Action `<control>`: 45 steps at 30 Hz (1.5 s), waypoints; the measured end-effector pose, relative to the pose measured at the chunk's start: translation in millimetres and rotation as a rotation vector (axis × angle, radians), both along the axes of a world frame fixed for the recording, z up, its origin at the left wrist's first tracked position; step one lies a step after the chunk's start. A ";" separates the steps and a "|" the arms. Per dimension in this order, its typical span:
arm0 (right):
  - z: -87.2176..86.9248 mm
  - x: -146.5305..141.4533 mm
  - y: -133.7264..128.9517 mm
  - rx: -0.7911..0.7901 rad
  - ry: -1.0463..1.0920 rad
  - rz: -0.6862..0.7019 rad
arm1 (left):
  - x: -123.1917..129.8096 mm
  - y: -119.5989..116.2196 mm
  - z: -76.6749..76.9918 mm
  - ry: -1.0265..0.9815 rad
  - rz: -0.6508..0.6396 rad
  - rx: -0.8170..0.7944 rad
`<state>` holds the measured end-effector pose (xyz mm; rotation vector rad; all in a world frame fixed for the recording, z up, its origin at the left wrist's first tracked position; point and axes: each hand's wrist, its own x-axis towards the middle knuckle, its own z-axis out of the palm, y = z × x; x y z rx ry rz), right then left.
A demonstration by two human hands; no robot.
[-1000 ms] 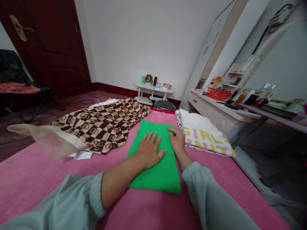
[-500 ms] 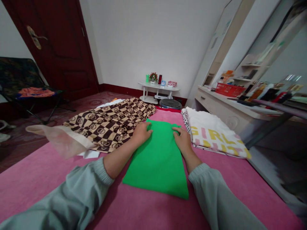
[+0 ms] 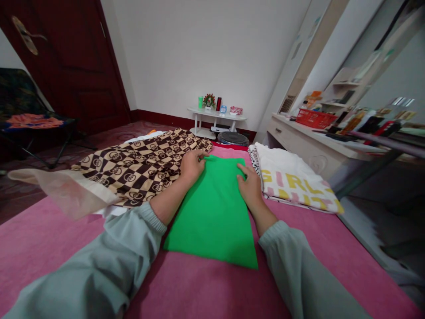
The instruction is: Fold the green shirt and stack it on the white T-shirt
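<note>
A green folded garment [image 3: 214, 212] lies flat on the pink bedcover [image 3: 206, 288], its wider end towards me. At its far left corner, my left hand [image 3: 193, 167] pinches a bit of the fabric between thumb and fingers. My right hand [image 3: 249, 185] rests on the far right edge with thumb and forefinger apart. Left of the green garment spreads a brown-and-beige checked garment [image 3: 149, 168]. On the right sits a folded white shirt [image 3: 292, 173] with yellow and pink letters.
A sheer pale cloth [image 3: 66, 188] hangs over the left edge. Beyond the bed stand a small white table [image 3: 217, 113] with ornaments and a dark round object [image 3: 233, 138]. A dresser [image 3: 299, 137] holding a red basket [image 3: 315, 118] borders the right. A folding chair [image 3: 33, 119] stands far left.
My left hand has shifted a little to the far left corner and now pinches the fabric there. The right hand stays at the right edge. The camera view has tilted slightly.
</note>
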<state>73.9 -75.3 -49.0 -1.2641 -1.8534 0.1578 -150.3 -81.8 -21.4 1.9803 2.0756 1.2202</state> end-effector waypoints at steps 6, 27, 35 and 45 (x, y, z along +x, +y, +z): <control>20.4 -10.2 -12.0 0.107 -0.147 -0.072 | 26.6 -19.8 22.0 0.386 -0.062 -0.011; 3.4 2.9 -25.4 -0.423 -0.475 -0.164 | 28.0 -61.8 -16.9 0.406 -0.219 -0.408; -4.8 24.6 -73.7 -0.325 -0.364 -0.053 | 11.6 -129.8 -17.8 0.392 -0.214 -0.311; 18.6 23.6 -139.4 0.002 -0.307 0.353 | 14.3 -177.7 -5.0 0.361 -0.705 -0.138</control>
